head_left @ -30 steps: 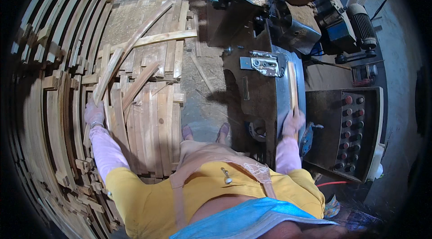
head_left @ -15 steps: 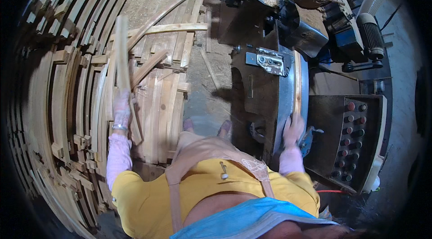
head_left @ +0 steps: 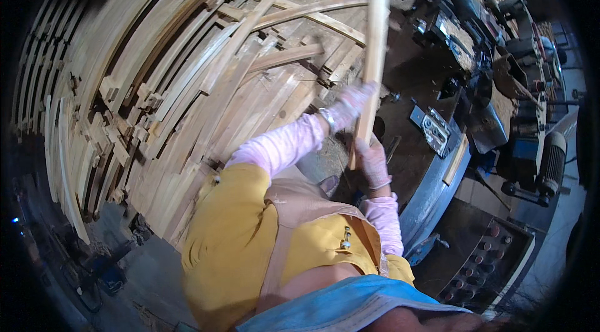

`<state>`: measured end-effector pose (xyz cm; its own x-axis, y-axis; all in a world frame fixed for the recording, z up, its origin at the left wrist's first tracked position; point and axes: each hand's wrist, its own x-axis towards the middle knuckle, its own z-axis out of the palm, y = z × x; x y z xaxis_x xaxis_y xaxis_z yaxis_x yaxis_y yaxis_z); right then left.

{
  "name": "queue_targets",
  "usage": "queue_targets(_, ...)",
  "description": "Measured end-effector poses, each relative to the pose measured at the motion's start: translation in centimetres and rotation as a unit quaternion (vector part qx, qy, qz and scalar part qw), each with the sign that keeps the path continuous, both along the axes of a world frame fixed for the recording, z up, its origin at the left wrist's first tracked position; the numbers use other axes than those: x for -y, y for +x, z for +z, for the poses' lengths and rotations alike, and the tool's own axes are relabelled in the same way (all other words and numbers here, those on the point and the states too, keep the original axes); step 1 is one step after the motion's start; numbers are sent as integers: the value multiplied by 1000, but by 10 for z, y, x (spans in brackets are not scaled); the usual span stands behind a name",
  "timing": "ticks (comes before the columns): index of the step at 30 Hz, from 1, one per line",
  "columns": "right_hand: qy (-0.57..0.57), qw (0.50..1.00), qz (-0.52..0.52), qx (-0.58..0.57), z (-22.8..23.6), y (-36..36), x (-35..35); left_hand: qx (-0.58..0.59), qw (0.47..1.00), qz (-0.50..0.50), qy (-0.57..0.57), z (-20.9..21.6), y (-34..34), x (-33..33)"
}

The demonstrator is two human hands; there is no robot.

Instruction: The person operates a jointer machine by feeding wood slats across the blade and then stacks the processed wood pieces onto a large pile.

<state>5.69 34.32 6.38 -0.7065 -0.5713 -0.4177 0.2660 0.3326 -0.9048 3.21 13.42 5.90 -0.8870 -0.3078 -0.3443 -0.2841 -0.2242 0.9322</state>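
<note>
Two gloved hands grip one long wooden strip point(head_left: 375, 51), which stands nearly upright in the middle of the view, its top end blurred near the upper edge. The left hand point(head_left: 351, 104) is wrapped around the strip partway up, fingers closed on it. The right hand point(head_left: 373, 162) is closed around the strip's lower end, just below the left. Both forearms wear pale pink sleeves point(head_left: 281, 144) and come up from a yellow shirt point(head_left: 231, 238) crossed by a tan apron strap.

To the left, a big stack of curved wooden slats point(head_left: 156, 82) fans out, with a few loose pieces lying across its top. To the right stands a dark machine point(head_left: 437, 163) with a metal bracket point(head_left: 435, 127) on its tabletop and a short wooden piece point(head_left: 456, 160) near its edge. A control panel point(head_left: 494, 251) with round buttons sits lower right.
</note>
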Motion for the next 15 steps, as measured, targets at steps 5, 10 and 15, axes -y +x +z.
queue_targets(5, 33, 968, -248, -10, 28, 22, -49, 12, 861, 0, -509, -8, 13, 157)
queue_targets(10, 281, 880, -299, -240, 38, 115, -200, 366, 782, 116, -490, -46, 183, 372)
queue_targets(15, 637, 681, -296, -207, -5, 205, -279, 405, 775, 25, -484, -79, 268, 375)
